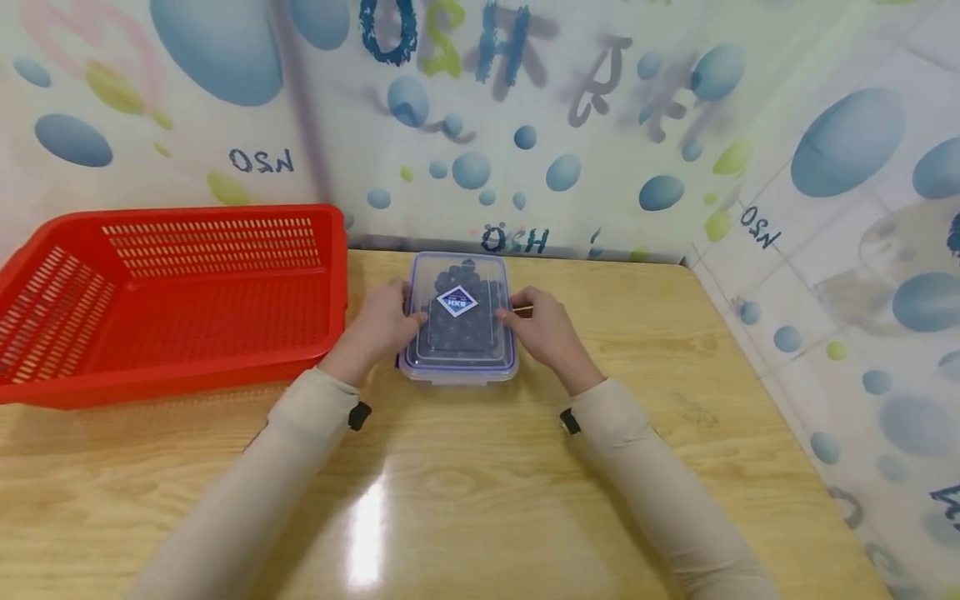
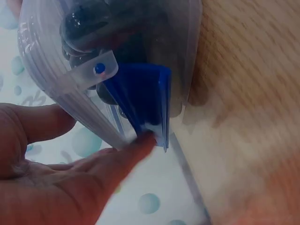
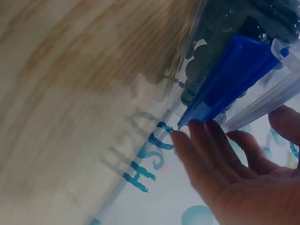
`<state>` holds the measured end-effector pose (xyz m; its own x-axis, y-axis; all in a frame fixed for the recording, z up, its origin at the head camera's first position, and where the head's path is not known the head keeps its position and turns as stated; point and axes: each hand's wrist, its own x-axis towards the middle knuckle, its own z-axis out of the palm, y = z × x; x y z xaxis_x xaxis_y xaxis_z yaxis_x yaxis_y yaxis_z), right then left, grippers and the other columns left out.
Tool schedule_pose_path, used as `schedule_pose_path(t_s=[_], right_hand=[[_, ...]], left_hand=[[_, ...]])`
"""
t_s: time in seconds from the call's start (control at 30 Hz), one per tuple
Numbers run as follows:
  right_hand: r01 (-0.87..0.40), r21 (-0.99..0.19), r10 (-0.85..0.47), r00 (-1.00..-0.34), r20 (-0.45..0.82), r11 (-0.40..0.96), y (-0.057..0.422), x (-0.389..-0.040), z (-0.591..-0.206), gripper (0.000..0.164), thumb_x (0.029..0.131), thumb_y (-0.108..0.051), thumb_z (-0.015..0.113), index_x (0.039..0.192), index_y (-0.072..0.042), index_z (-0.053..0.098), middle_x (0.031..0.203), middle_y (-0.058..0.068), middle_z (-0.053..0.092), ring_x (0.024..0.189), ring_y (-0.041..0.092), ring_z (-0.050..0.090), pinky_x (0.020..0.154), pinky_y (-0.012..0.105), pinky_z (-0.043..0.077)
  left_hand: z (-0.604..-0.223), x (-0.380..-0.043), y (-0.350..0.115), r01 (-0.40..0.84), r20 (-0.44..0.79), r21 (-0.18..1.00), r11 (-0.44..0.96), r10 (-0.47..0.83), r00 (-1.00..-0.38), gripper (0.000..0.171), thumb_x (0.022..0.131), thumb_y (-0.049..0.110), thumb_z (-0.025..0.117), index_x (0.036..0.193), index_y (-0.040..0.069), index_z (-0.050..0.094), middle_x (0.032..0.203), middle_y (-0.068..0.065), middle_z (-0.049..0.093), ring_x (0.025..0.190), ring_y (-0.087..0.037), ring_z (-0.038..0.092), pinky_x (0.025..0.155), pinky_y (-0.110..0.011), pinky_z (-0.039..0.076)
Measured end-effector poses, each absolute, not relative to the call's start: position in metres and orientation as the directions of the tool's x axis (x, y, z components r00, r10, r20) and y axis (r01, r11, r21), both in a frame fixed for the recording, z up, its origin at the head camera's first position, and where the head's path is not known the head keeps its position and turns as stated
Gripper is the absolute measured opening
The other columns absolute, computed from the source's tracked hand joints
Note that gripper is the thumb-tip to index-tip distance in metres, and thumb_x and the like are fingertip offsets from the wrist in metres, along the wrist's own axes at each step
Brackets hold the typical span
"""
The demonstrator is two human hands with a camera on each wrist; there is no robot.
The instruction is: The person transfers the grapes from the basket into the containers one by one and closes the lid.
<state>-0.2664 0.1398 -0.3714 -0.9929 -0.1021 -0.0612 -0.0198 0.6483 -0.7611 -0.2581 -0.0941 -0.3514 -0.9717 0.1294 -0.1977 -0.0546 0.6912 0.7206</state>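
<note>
A clear lidded plastic food container (image 1: pixel 462 358) with a purple-blue rim lies on the table. Dark round fruit, resembling grapes, shows inside. My left hand (image 1: pixel 382 321) grips its left side, thumb on the lid and fingers down the wall. In the left wrist view, a fingertip touches the end of a blue clip (image 2: pixel 143 93), hinged at the rim and angled outward. On the opposite side, my right hand (image 1: pixel 546 329) holds the container likewise, its thumb over the lid edge. Its fingertips meet another blue clip (image 3: pixel 229 79) in the right wrist view.
A red plastic basket (image 1: pixel 217 362) with slotted walls stands on the left of the wooden table (image 1: pixel 480 500). Behind the table is a wall covering (image 1: pixel 525 200) printed with blue dots and letters, which continues along the right side.
</note>
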Motion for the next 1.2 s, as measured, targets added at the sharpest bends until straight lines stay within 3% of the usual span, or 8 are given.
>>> schedule_pose_path(t_s=[0.2, 0.37, 0.5, 0.63, 0.77, 0.93, 1.2], right_hand=[[0.008, -0.789, -0.101, -0.991, -0.089, 0.614, 0.142, -0.265, -0.372, 0.038, 0.098, -0.027, 0.063, 0.124, -0.001, 0.054, 0.13, 0.015, 0.053, 0.122, 0.034, 0.053, 0.096, 0.042, 0.048], [0.002, -0.782, -0.098, -0.992, -0.08, 0.623, 0.142, -0.264, -0.372, 0.039, 0.098, -0.028, 0.062, 0.125, 0.0, 0.054, 0.131, 0.016, 0.053, 0.123, 0.034, 0.053, 0.096, 0.042, 0.048], [0.031, -0.785, -0.089, -0.99, -0.109, 0.619, 0.143, -0.264, -0.375, 0.05, 0.098, -0.033, 0.062, 0.133, -0.001, 0.05, 0.137, 0.018, 0.05, 0.126, 0.034, 0.05, 0.098, 0.043, 0.046], [0.141, -0.857, -0.115, -0.967, -0.225, 0.496, 0.147, -0.268, -0.38, 0.072, 0.097, -0.037, 0.062, 0.149, 0.001, 0.031, 0.142, 0.022, 0.046, 0.126, 0.033, 0.05, 0.099, 0.043, 0.046], [0.263, -0.91, -0.167, -0.93, -0.328, 0.322, 0.152, -0.272, -0.383, 0.078, 0.099, -0.031, 0.06, 0.153, 0.005, 0.016, 0.141, 0.027, 0.044, 0.125, 0.035, 0.052, 0.1, 0.042, 0.045], [0.227, -0.884, -0.072, -0.957, -0.279, 0.409, 0.151, -0.27, -0.381, 0.075, 0.097, -0.028, 0.064, 0.15, 0.008, 0.025, 0.141, 0.025, 0.044, 0.123, 0.033, 0.051, 0.1, 0.042, 0.045], [0.122, -0.851, -0.015, -0.988, -0.151, 0.511, 0.137, -0.261, -0.371, 0.051, 0.099, -0.022, 0.06, 0.14, 0.006, 0.047, 0.129, 0.019, 0.059, 0.11, 0.026, 0.062, 0.09, 0.038, 0.052]], left_hand=[[-0.354, -0.253, -0.095, -0.155, -0.243, 0.74, 0.655, 0.045, -0.969, 0.079, 0.098, 0.02, 0.061, 0.154, -0.005, 0.011, 0.155, -0.026, 0.026, 0.137, -0.04, 0.032, 0.109, -0.051, 0.03], [-0.355, -0.251, -0.094, -0.195, -0.256, 0.75, 0.632, 0.007, -0.967, 0.08, 0.098, 0.022, 0.061, 0.155, -0.002, 0.01, 0.156, -0.024, 0.023, 0.139, -0.039, 0.029, 0.109, -0.052, 0.029], [-0.357, -0.249, -0.097, -0.212, -0.261, 0.759, 0.616, -0.01, -0.965, 0.08, 0.098, 0.025, 0.061, 0.155, -0.002, 0.011, 0.156, -0.024, 0.023, 0.139, -0.039, 0.028, 0.11, -0.053, 0.029], [-0.364, -0.247, -0.099, -0.232, -0.266, 0.788, 0.57, -0.025, -0.964, 0.081, 0.098, 0.03, 0.06, 0.154, -0.004, 0.011, 0.155, -0.026, 0.025, 0.138, -0.04, 0.031, 0.109, -0.052, 0.03], [-0.374, -0.247, -0.099, -0.251, -0.272, 0.839, 0.482, -0.027, -0.962, 0.08, 0.098, 0.032, 0.06, 0.151, -0.009, 0.017, 0.149, -0.03, 0.033, 0.134, -0.042, 0.038, 0.107, -0.051, 0.034], [-0.382, -0.248, -0.098, -0.318, -0.333, 0.868, 0.382, -0.028, -0.942, 0.079, 0.097, 0.035, 0.061, 0.149, -0.011, 0.023, 0.148, -0.029, 0.035, 0.134, -0.039, 0.039, 0.109, -0.048, 0.033], [-0.379, -0.25, -0.098, -0.341, -0.357, 0.874, 0.346, -0.018, -0.934, 0.081, 0.097, 0.037, 0.061, 0.15, -0.01, 0.021, 0.154, -0.025, 0.028, 0.14, -0.036, 0.031, 0.112, -0.047, 0.028]])
